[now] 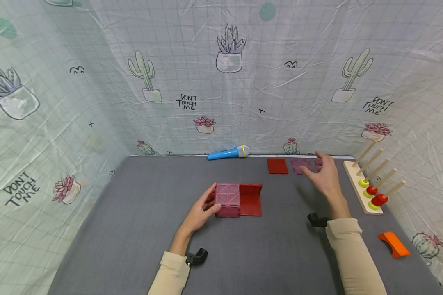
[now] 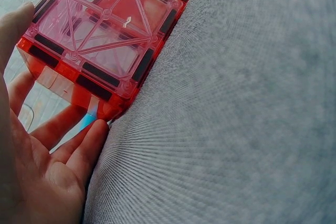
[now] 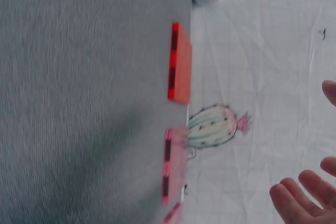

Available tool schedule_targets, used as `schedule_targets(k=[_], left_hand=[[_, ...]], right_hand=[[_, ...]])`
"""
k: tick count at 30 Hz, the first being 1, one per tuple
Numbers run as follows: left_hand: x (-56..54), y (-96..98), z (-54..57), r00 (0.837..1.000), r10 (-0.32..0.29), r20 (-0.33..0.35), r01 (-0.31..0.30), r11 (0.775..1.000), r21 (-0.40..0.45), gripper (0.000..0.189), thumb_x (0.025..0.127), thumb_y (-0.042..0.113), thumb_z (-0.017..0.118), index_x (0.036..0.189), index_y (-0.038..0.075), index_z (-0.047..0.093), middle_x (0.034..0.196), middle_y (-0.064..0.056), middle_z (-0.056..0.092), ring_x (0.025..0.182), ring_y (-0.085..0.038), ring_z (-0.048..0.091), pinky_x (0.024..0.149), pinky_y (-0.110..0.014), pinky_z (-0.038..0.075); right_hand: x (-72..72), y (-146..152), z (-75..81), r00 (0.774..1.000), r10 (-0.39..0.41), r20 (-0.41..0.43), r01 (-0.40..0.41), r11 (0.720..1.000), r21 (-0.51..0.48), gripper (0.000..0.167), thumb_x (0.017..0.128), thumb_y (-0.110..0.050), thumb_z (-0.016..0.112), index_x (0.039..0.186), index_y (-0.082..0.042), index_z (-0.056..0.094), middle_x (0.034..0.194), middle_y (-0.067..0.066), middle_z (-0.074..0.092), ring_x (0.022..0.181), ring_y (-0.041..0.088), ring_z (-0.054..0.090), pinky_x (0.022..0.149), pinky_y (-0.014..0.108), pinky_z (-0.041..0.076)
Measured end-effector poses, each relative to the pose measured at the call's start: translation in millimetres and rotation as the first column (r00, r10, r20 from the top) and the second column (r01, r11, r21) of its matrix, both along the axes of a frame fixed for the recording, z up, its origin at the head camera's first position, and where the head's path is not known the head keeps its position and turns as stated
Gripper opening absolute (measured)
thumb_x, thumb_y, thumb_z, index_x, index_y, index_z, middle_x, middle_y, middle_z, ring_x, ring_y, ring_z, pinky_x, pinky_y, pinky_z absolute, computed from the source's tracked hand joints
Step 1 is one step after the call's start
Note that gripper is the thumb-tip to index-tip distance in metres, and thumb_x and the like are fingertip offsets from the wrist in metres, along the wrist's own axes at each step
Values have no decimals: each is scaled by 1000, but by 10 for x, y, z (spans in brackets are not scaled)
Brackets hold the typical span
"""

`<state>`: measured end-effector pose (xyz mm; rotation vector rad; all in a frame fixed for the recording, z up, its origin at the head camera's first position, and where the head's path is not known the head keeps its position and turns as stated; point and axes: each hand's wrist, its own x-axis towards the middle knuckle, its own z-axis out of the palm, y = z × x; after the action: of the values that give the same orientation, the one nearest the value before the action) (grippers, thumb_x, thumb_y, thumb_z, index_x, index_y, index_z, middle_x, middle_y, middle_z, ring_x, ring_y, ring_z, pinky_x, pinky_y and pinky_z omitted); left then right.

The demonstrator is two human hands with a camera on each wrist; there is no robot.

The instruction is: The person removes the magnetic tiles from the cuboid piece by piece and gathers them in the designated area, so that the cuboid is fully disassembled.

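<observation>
A cube of translucent pink and red magnetic tiles (image 1: 227,196) stands mid-table, with a red tile section (image 1: 250,200) joined to its right: one tile flat, one upright behind. My left hand (image 1: 200,209) holds the cube at its left, thumb at the front corner and fingers along the left side. In the left wrist view the cube (image 2: 105,19) shows black magnet strips along its edges. At the back right my right hand (image 1: 324,176) is raised with fingers spread, holding nothing. Near it lie a red tile (image 1: 277,166) and a pink tile (image 1: 300,165); another pink tile (image 1: 318,164) is partly hidden.
A blue toy microphone (image 1: 227,153) lies at the back edge. On the right are a wooden peg board (image 1: 362,189) with red and yellow rings and an orange arch block (image 1: 394,244). Printed cloth walls (image 1: 229,98) border the grey table (image 1: 140,237).
</observation>
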<state>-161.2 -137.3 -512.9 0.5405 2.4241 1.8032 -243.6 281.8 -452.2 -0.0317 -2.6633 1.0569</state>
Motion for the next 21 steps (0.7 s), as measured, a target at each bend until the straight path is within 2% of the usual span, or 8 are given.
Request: schedule_targets(k=[11,21], left_hand=[[8,5,13,1000,-2,14,1,1000,7,72,97,16,63,160,12,26,160,-18,36,144,-39,39,114,-60,37],[5,6,-7,1000,0,21,0,1000,7,74,97,17,64,160,13,26,161,-15,36,145,-36,39,114,-59,38]], right_hand=[[139,-256,-5,996,85,-22,-86,996,-38,83,89,-36,74,153,-3,35,150,26,39,130,47,49,103,64,45],[261,-519,-63,982,185,-31,-187,980,-72,78,88,-30,76,151,-2,38,145,26,44,124,46,55,103,61,46]])
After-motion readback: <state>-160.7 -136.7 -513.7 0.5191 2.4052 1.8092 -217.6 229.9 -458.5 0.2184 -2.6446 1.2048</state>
